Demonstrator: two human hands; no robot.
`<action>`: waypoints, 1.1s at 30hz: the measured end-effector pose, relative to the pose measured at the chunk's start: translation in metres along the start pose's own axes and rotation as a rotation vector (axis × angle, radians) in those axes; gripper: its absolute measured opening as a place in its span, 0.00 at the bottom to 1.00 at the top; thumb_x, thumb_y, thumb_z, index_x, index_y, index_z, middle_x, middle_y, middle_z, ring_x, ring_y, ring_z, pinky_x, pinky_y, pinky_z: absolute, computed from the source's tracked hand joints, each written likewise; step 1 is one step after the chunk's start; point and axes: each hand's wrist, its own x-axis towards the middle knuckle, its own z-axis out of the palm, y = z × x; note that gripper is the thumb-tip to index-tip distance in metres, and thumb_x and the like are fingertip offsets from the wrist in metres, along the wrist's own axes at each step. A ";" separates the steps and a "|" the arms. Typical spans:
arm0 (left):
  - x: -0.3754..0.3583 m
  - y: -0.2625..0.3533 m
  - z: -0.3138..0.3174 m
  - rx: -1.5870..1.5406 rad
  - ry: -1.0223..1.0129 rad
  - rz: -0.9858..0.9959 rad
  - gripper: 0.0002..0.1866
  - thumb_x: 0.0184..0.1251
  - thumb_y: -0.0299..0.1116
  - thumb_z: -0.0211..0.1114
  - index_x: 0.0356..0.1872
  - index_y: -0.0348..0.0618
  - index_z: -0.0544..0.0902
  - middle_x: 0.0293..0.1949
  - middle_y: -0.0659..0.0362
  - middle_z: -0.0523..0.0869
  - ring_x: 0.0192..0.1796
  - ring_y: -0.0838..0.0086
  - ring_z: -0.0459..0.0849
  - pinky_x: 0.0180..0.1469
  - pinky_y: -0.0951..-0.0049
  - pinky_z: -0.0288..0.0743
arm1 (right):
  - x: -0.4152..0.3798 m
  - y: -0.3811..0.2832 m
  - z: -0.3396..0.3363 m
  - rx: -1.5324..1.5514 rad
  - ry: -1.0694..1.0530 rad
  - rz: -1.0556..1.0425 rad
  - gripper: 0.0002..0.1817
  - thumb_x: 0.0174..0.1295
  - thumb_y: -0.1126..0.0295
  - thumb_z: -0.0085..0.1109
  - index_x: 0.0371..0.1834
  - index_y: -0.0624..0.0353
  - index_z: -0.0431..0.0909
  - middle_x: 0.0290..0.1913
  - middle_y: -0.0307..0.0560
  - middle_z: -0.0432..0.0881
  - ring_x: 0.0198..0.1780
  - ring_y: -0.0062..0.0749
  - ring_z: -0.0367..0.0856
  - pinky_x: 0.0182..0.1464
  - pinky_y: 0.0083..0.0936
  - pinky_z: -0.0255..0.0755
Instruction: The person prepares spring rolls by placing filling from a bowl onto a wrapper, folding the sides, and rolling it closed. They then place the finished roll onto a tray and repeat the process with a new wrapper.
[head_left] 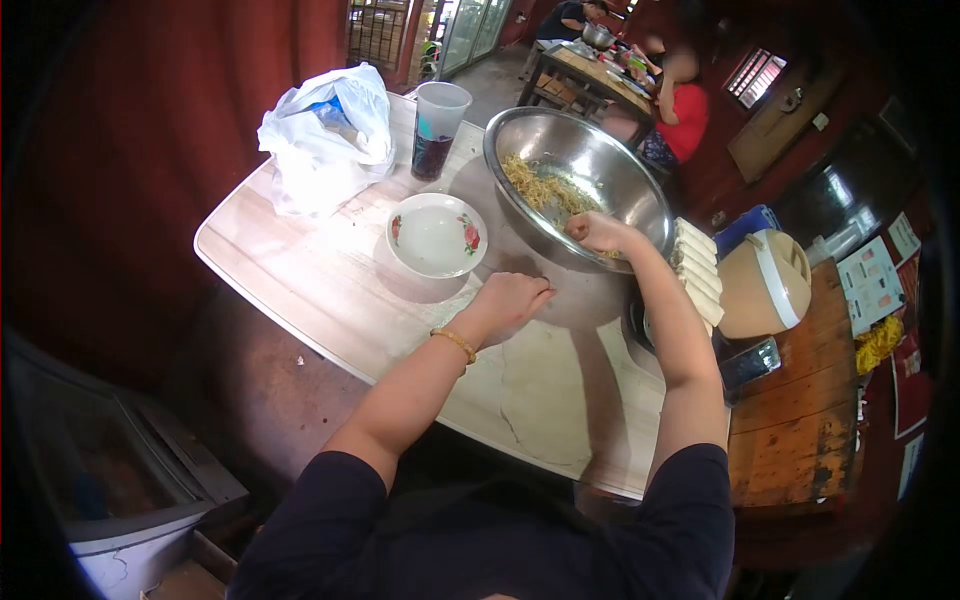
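My right hand [600,233] reaches over the near rim of a big steel bowl [625,165], fingers curled together at the yellowish shredded filling [545,190]. My left hand [508,302], with a beaded bracelet at the wrist, is low over the table, fingers drawn together; what they hold, if anything, is hidden. A thin pale sheet [545,375] lies flat on the table just in front of me. Beyond my left hand is a white bowl [435,240] with red flowers and clear liquid inside. Pale rolls [697,265] are stacked right of my right forearm.
A white plastic bag [325,150] and a tall cup of dark liquid [435,130] stand at the table's far left. To the right are a beige rounded container [765,285] and a phone [750,365]. People sit at another table [600,80] behind.
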 end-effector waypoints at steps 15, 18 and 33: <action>0.003 0.002 0.005 -0.006 0.004 -0.005 0.16 0.72 0.45 0.56 0.34 0.45 0.84 0.31 0.50 0.86 0.35 0.53 0.85 0.37 0.54 0.77 | -0.005 -0.015 -0.023 0.005 0.025 -0.041 0.28 0.44 0.69 0.69 0.52 0.65 0.80 0.41 0.48 0.85 0.39 0.30 0.82 0.38 0.27 0.76; 0.001 0.002 0.004 0.021 -0.044 -0.018 0.16 0.72 0.45 0.56 0.34 0.45 0.84 0.31 0.50 0.86 0.35 0.53 0.85 0.37 0.54 0.77 | -0.018 -0.043 -0.037 0.161 -0.021 0.115 0.28 0.43 0.69 0.73 0.51 0.67 0.80 0.43 0.49 0.84 0.40 0.27 0.81 0.43 0.26 0.76; 0.008 -0.006 0.009 0.026 -0.041 -0.085 0.16 0.71 0.47 0.57 0.39 0.44 0.84 0.34 0.46 0.86 0.39 0.48 0.84 0.41 0.52 0.76 | -0.138 -0.100 -0.086 0.047 0.187 -0.189 0.21 0.49 0.72 0.72 0.48 0.60 0.79 0.44 0.41 0.78 0.44 0.26 0.76 0.44 0.26 0.73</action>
